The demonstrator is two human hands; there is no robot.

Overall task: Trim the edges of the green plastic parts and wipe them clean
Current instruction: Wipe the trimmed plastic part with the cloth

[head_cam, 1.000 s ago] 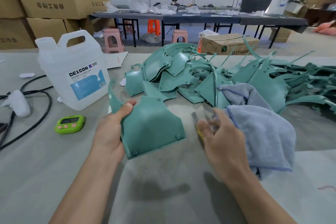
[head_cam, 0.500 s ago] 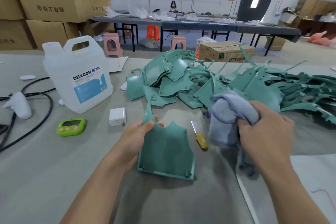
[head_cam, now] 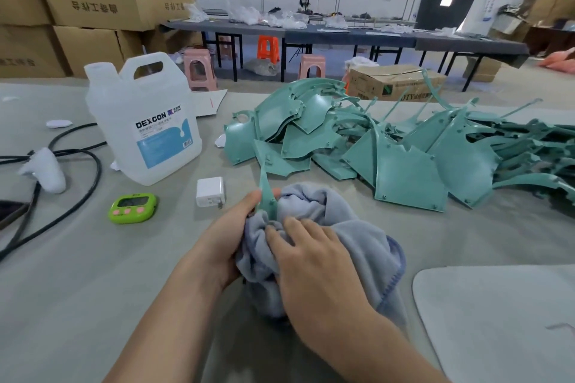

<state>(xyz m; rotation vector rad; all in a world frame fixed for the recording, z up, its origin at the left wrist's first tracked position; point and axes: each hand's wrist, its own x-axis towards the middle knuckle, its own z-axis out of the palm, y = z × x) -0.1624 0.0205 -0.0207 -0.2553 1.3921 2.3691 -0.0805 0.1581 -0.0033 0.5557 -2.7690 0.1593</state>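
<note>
My left hand [head_cam: 224, 236] grips a green plastic part [head_cam: 266, 193] by its left edge, thumb on the narrow upright arm. Only that arm shows; the rest is covered by a grey-blue cloth [head_cam: 351, 227]. My right hand [head_cam: 311, 258] lies on the cloth and presses it against the part, fingers bent into the folds. A big pile of green parts [head_cam: 404, 165] fills the table behind and to the right. The yellow-handled knife is hidden.
A white DEXCON jug [head_cam: 146, 124] stands at the left, with a green timer [head_cam: 132, 207] and a white charger [head_cam: 210, 191] in front of it. Black cables [head_cam: 77, 171] and a white controller [head_cam: 46, 169] lie far left. A grey mat [head_cam: 497, 320] sits bottom right.
My right hand brought the cloth from the right onto the green part, covering it. The left hand kept its grip on the part. The knife has gone out of sight.
</note>
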